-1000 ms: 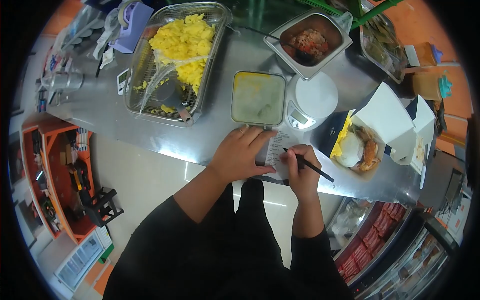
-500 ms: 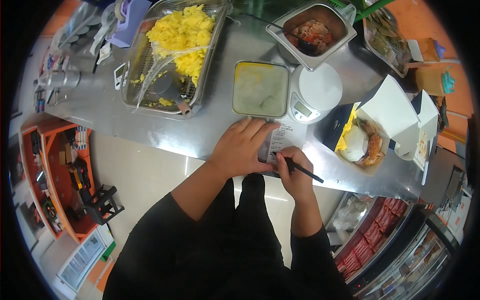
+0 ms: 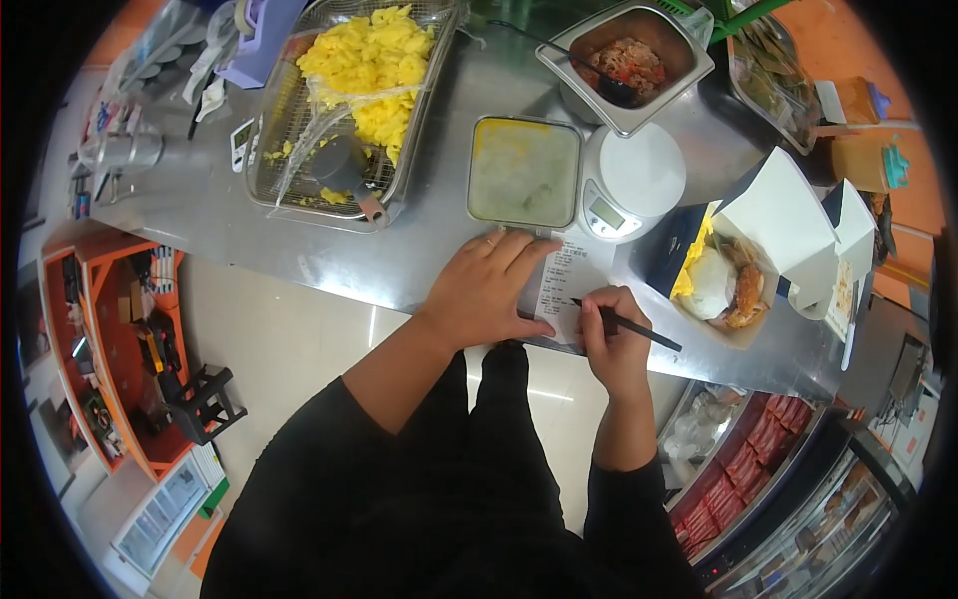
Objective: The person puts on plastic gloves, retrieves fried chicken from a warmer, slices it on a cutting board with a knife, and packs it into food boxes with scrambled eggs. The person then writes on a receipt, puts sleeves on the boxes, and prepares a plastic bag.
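A printed paper receipt (image 3: 565,275) lies at the front edge of the steel table. My left hand (image 3: 487,285) is spread flat over its left side, thumb and fingers apart. Closed around a black pen (image 3: 644,331) is my right hand (image 3: 616,334), with the pen tip at the lower right part of the receipt. Just beyond the paper sit a square metal tray (image 3: 524,172) with a yellowish residue and a white kitchen scale (image 3: 632,180). To the right, an open food box (image 3: 743,334) holds rice, yellow egg and a fried brown piece.
A wire-rack tray (image 3: 399,190) with scrambled egg and a grey-handled scoop (image 3: 344,170) stands at the left. A deep steel pan (image 3: 689,85) of reddish shredded food with a ladle is at the back. A second white box (image 3: 848,240) sits at far right.
My right hand and the pen have moved right, away from the left thumb, showing more of the receipt. The left hand stays in nearly the same place.
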Action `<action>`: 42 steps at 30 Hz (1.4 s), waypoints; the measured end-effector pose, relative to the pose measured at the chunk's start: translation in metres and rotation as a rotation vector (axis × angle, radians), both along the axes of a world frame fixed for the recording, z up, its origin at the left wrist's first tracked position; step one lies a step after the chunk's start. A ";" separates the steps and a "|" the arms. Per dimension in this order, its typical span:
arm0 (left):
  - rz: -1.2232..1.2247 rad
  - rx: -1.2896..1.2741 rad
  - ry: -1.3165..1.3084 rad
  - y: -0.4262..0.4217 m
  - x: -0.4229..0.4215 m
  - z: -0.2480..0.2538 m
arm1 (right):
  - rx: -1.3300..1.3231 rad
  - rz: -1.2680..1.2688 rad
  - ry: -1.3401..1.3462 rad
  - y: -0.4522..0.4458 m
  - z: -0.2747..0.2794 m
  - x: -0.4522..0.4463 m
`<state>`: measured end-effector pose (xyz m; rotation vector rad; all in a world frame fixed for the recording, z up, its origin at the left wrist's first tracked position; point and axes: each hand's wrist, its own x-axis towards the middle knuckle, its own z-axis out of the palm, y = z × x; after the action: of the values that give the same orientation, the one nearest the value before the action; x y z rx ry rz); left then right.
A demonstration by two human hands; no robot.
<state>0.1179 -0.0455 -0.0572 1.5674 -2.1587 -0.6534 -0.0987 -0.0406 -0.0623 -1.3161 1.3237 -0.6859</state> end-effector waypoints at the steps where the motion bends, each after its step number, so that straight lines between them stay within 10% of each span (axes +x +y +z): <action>1: 0.001 0.002 0.001 0.000 0.000 0.001 | 0.002 0.001 0.001 0.001 -0.001 -0.001; 16: -0.006 -0.045 0.046 -0.002 -0.001 -0.003 | -0.436 0.048 0.150 0.003 -0.012 0.001; 42: 0.000 0.042 0.003 -0.001 -0.001 -0.001 | -0.394 0.149 0.177 0.004 -0.010 0.001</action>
<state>0.1169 -0.0468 -0.0584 1.5871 -2.1553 -0.7053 -0.0977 -0.0362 -0.0722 -1.8091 1.2526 -0.7644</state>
